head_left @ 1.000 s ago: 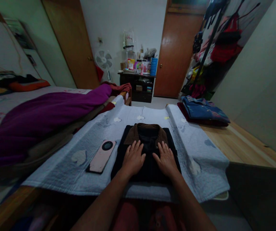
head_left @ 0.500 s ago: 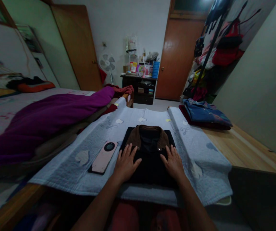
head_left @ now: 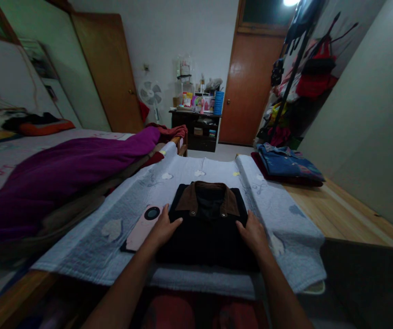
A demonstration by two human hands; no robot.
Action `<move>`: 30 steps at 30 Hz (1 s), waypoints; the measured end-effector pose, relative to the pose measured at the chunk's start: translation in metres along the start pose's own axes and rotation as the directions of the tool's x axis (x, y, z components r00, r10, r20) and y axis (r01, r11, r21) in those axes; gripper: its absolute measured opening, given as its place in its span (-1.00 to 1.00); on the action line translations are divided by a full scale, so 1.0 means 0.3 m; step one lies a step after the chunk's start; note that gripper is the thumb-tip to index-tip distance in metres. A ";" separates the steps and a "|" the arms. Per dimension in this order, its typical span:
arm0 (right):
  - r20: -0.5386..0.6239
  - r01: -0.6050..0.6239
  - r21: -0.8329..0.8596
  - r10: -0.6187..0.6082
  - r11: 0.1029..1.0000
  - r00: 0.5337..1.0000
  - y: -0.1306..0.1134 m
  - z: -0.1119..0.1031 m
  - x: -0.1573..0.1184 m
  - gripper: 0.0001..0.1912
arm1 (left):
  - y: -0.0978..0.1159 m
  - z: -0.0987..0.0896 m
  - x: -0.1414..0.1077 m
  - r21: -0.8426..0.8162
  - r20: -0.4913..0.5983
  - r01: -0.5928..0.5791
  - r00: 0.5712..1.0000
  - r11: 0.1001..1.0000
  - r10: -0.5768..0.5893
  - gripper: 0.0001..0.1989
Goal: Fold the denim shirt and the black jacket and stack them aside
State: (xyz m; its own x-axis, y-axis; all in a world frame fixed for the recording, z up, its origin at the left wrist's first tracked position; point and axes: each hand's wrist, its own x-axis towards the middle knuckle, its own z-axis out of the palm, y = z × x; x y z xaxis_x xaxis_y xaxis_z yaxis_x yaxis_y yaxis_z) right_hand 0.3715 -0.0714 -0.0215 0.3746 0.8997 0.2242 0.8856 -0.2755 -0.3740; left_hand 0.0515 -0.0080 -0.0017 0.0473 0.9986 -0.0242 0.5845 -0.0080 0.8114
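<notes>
A folded black garment [head_left: 208, 242] with a brown collar and two snaps lies on a pale blue quilted cloth [head_left: 196, 167]. At its left edge is my left hand [head_left: 164, 228], thumb on top and the other fingers down along the side, partly hidden. My right hand [head_left: 254, 232] grips the opposite edge the same way, its thumb over the fabric. A pink phone [head_left: 139, 233] with a round dark camera lies left of the garment, partly behind my left hand and forearm.
On the right, a folded denim garment [head_left: 288, 162] lies on a dark red one atop a wooden board [head_left: 347, 210]. A purple blanket [head_left: 80, 160] covers the bed edge at left. Farther back stand a fan [head_left: 151, 93] and a dark cabinet [head_left: 194, 132].
Both hands have slid outward from flat on top of the garment to its left and right edges. The collar is now uncovered, and the view has shifted slightly.
</notes>
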 end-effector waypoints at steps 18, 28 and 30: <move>0.362 -0.356 0.654 0.136 0.668 0.922 0.040 -0.099 0.056 -0.53 | 0.116 -0.048 0.047 -0.597 0.519 0.594 0.798 0.539 -0.306 -0.67; 0.539 -0.519 0.801 0.019 0.298 0.842 -0.019 -0.157 0.006 -0.15 | 0.190 -0.057 0.024 -0.643 0.436 0.445 0.882 0.624 -0.180 -0.42; 0.493 -0.478 0.815 0.042 0.328 0.869 -0.023 -0.138 0.012 -0.13 | 0.186 -0.056 0.024 -0.657 0.465 0.458 0.872 0.598 -0.157 -0.35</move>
State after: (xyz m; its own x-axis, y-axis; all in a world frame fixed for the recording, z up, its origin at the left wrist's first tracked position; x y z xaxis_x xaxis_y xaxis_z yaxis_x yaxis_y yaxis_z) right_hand 0.3780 -0.0802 0.0190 0.2272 0.9374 -0.2639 -0.1128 -0.2438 -0.9632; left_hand 0.0710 -0.0005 0.0532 0.3259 0.8471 -0.4197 -0.1610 0.4872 0.8583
